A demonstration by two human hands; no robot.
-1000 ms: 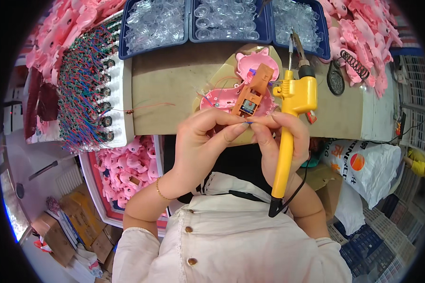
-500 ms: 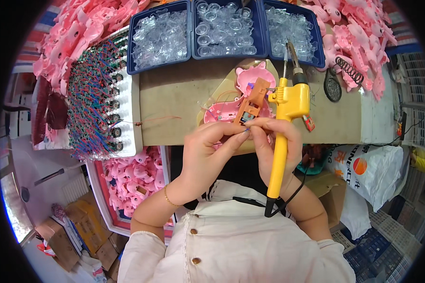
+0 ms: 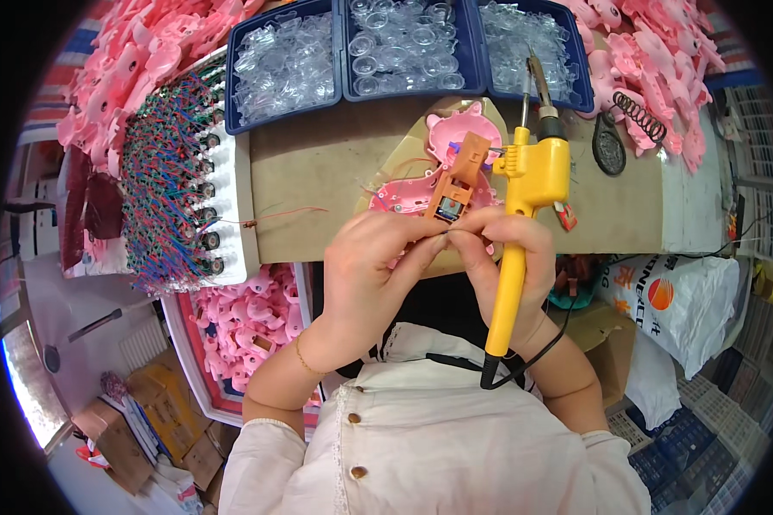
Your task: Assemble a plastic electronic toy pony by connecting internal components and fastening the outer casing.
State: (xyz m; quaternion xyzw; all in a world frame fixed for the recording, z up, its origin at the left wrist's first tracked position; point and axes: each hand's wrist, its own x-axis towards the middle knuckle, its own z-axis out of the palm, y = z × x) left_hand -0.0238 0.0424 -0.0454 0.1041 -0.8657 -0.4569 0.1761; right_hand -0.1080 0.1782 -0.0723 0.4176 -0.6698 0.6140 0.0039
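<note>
My left hand (image 3: 374,257) and my right hand (image 3: 517,245) meet at the table's front edge, thumbs and forefingers pinched together. Whatever is between the fingertips is too small to make out. A yellow soldering gun (image 3: 537,176) rests in my right hand, its handle running down across the palm and its metal tip pointing away from me. Just beyond my fingertips, an orange-brown plastic housing (image 3: 465,167) with a small component in its opening lies tilted over a pink animal-shaped toy shell (image 3: 408,194). Thin wires show around the shell.
Blue bins (image 3: 345,51) of clear plastic parts line the back. At left, a white foam rack (image 3: 236,215) carries bundled colored wires. Pink toy parts (image 3: 653,69) pile at both far corners. A black soldering iron stand (image 3: 610,144) lies right. A tub (image 3: 199,378) of pink pieces sits below left.
The view has shifted slightly. My pinched fingers have drawn a little nearer to me, so more of the housing's opening shows. The soldering gun stays in my right hand.
</note>
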